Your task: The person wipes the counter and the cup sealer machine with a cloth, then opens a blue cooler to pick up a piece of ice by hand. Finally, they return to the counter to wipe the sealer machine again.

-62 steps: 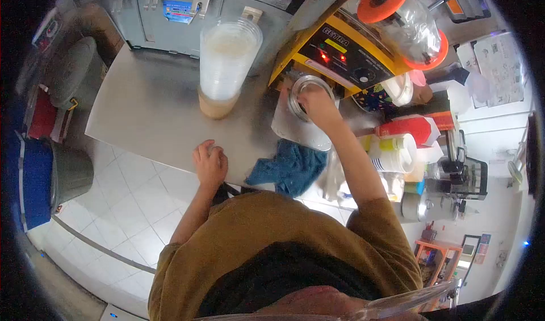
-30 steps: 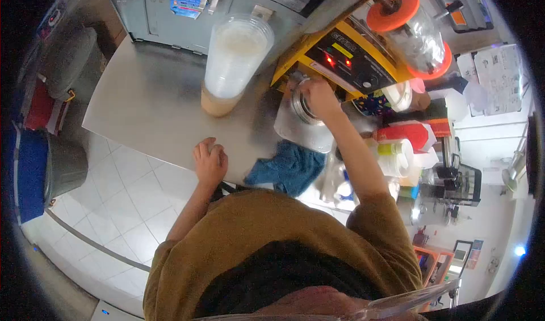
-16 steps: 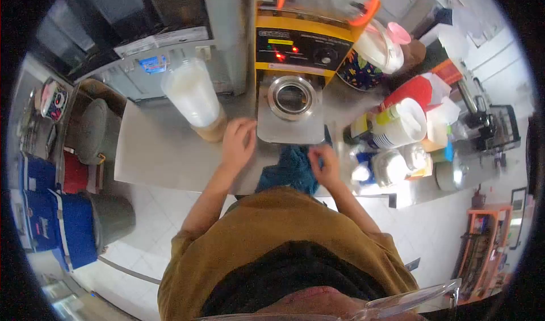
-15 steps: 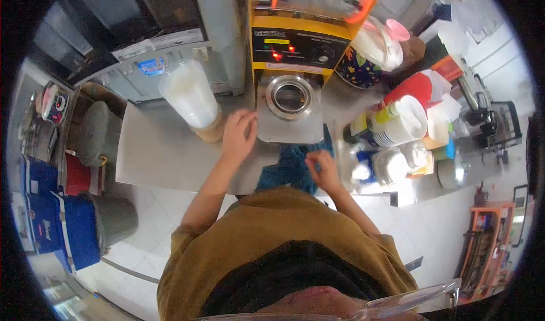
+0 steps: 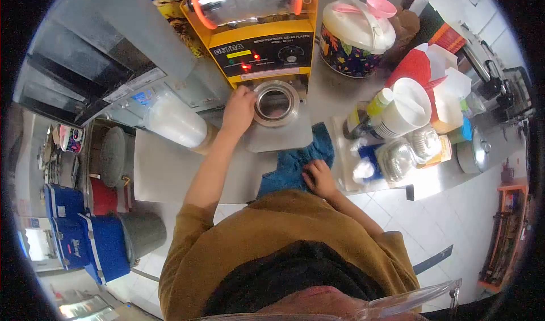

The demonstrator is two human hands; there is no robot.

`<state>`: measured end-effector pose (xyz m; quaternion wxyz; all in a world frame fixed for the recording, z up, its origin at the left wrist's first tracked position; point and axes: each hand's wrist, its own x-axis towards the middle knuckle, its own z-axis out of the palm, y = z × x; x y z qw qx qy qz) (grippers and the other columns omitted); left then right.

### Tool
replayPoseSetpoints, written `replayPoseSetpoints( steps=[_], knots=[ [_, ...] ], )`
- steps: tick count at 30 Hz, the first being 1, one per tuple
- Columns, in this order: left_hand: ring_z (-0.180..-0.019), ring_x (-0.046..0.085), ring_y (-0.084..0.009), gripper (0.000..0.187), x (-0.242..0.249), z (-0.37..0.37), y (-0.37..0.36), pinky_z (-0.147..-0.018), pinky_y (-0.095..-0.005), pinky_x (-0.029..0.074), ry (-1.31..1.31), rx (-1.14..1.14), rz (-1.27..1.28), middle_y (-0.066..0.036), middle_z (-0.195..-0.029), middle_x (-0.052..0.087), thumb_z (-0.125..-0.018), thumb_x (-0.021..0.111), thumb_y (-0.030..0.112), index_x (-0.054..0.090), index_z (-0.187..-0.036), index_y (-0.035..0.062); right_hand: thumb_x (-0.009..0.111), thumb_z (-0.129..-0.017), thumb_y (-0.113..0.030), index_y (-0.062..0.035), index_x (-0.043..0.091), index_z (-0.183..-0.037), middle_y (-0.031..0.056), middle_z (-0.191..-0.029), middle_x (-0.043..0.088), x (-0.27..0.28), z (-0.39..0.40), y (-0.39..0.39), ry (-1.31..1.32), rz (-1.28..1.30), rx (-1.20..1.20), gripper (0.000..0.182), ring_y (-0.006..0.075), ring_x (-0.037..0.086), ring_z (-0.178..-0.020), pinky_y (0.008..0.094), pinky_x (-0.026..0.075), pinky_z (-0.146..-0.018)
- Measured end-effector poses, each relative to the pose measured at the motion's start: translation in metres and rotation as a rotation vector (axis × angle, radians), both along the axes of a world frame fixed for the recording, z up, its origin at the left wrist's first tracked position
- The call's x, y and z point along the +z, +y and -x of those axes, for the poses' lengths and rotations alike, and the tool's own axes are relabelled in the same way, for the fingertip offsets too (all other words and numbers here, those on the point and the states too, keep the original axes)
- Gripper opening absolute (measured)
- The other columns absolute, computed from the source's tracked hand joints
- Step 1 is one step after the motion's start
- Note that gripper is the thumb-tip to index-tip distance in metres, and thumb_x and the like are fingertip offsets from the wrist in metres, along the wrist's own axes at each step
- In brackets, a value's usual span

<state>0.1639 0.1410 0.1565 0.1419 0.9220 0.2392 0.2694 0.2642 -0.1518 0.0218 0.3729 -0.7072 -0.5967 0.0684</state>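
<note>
A yellow cup sealing machine [image 5: 267, 51] stands on the steel counter, its red lights lit and a roll of clear film at its top. Below its panel, a round metal cup holder ring [image 5: 276, 104] sits on a metal plate; its middle looks dark. My left hand [image 5: 239, 111] has its fingers closed at the ring's left side, fingertips partly hidden. On a crumpled blue cloth [image 5: 289, 170] at the counter's front rests my right hand [image 5: 321, 179], fingers bent against the fabric. A tall stack of clear plastic cups [image 5: 179, 119] leans left of my left arm.
Right of the cloth stand white paper cups [image 5: 403, 113], clear plastic lids [image 5: 397, 159] and a dark bottle [image 5: 357, 121]. A patterned pot [image 5: 352, 51] is behind them. Blue cool boxes [image 5: 105, 247] and a grey bin [image 5: 142, 236] stand on the floor at left.
My left hand has moved up and inward to the ring's side. My right hand has lowered onto the cloth. The view has turned and shifted, so the machine looks tilted.
</note>
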Motion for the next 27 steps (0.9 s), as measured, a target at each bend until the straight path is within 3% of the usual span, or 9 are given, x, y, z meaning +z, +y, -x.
replayPoseSetpoints(
  steps=[14,27],
  knots=[
    [-0.084,0.058,-0.036,0.01,0.005,0.003,0.0,-0.075,-0.0422,0.047,0.059,0.029,0.033,-0.016,-0.087,0.059,-0.082,0.059,0.006,0.065,-0.087,-0.0007,0.066,-0.078,-0.012,-0.005,0.058,-0.096,0.012,-0.094,0.055,0.001,-0.002,0.002,0.058,-0.04,0.014,0.021,0.032,0.053,-0.087,0.0409,0.044,-0.077],
    [-0.072,0.06,-0.0305,0.011,0.009,-0.002,0.009,-0.066,-0.0383,0.048,0.061,-0.036,0.006,-0.014,-0.078,0.059,-0.077,0.063,0.004,0.067,-0.087,0.0008,0.065,-0.079,-0.013,-0.0051,0.059,-0.096,0.0124,-0.094,0.054,0.001,-0.004,0.001,0.072,-0.025,0.023,0.019,0.0321,0.053,-0.09,0.0413,0.044,-0.079]
  ],
)
